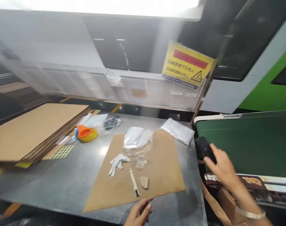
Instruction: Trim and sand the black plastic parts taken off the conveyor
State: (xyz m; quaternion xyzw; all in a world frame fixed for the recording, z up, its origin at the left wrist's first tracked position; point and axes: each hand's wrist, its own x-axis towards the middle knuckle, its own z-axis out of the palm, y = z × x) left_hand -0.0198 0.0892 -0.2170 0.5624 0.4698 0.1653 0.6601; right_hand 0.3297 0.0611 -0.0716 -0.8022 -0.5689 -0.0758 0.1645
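Observation:
My right hand [222, 163] is closed around a black oblong object [206, 149], blurred and phone-like, held over the gap between the metal table and the green conveyor belt. Near the front edge of the cardboard sheet [162, 175] is my left hand [139, 212]. Its index finger is stretched out, the other fingers are loosely bent, and it holds nothing. On the cardboard lie a white-handled marker or cutter [134, 182], a small beige rounded piece [144, 182], a white glove [118, 163] and clear plastic bags [137, 138] with white contents.
Stacked cardboard sheets [44, 128] take up the table's left side. Orange and yellow tape rolls [86, 133] sit beside them. A white plastic-wrapped packet [178, 130] lies at the back right. The green belt [246, 141] stands right of the metal table [69, 179]. A yellow warning sign [187, 66] hangs behind.

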